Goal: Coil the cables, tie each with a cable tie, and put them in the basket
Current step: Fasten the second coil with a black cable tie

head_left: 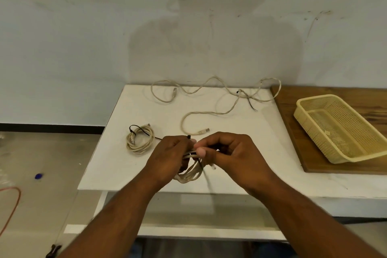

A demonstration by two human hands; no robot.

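Head view, lower centre: left hand (169,157) and right hand (228,153) — each grip clamped on a coiled beige cable (189,172) — above the white bench (240,153).

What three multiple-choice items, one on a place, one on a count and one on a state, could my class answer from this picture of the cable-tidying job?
1. Where does the yellow basket stand?
A. On the wooden board at the right
B. On the floor at the left
C. In the middle of the white table

2. How many cables lie on the white table already coiled and tied, apart from the one in the hands?
A. None
B. One
C. Three

3. What state is the long cable at the back of the table in?
A. Coiled and tied
B. In the basket
C. Loose and uncoiled

Answers:
1 A: the basket rests on the wooden board.
2 B: only the tied coil at the left, bound with a black tie.
3 C: it snakes across the table.
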